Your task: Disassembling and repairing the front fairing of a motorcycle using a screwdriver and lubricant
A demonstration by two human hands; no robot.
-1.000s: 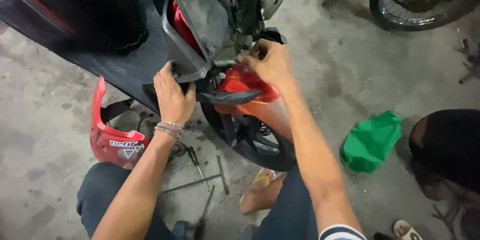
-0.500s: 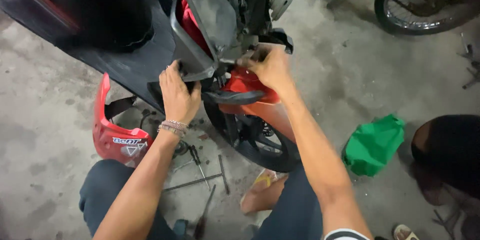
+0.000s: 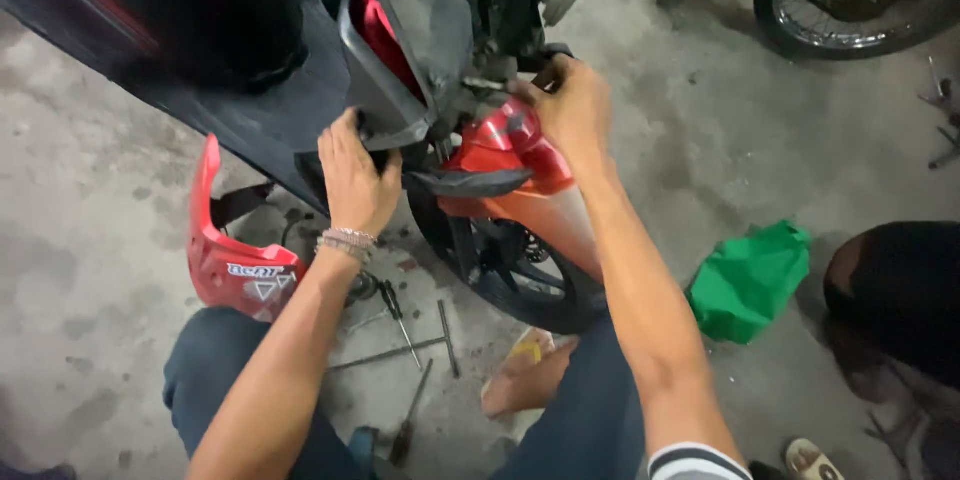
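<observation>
Two bare hands work on one motorcycle: the left hand [image 3: 355, 175] grips the grey body panel [image 3: 395, 60] edge, the right hand [image 3: 570, 105] closes fingers above the red front fender [image 3: 510, 155]. On the concrete lie one loose red fairing [image 3: 235, 255], one green bag [image 3: 750, 280], perhaps four tools [image 3: 400, 335]

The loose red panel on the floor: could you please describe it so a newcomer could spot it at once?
Start at the motorcycle's front wheel and look past the left hand to the concrete floor. There lies the loose red panel, curved, with white markings. Unlike the red fender above the wheel, it is detached.
</observation>
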